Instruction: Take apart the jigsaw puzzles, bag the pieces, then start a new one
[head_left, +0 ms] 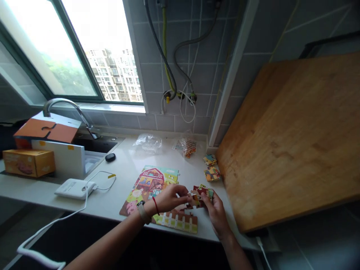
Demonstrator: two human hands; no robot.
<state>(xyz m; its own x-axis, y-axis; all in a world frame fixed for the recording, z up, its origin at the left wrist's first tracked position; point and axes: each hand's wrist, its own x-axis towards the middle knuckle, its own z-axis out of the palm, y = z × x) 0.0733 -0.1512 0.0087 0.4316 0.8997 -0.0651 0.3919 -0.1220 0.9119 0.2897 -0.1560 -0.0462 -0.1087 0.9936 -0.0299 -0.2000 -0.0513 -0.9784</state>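
Observation:
A partly joined farm jigsaw puzzle [149, 178] with a red barn lies flat on the white counter. My left hand [176, 197] reaches over its right part, thumb and fingers closed on a puzzle piece [194, 202]. Beside it, my right hand [216, 210] grips several puzzle pieces [207, 191], held above the counter to the right of the puzzle. The two hands nearly meet, and the fingers cover parts of the pieces. My left forearm hides part of the puzzle's lower middle.
Two small heaps of loose pieces [212, 173] lie by the large wooden board [295, 142] leaning at the right. Clear plastic bags [148, 143] sit at the back. A white power bank [73, 188] with a cable, a black case [110, 157] and boxes [29, 162] stand left, near the sink faucet [67, 103].

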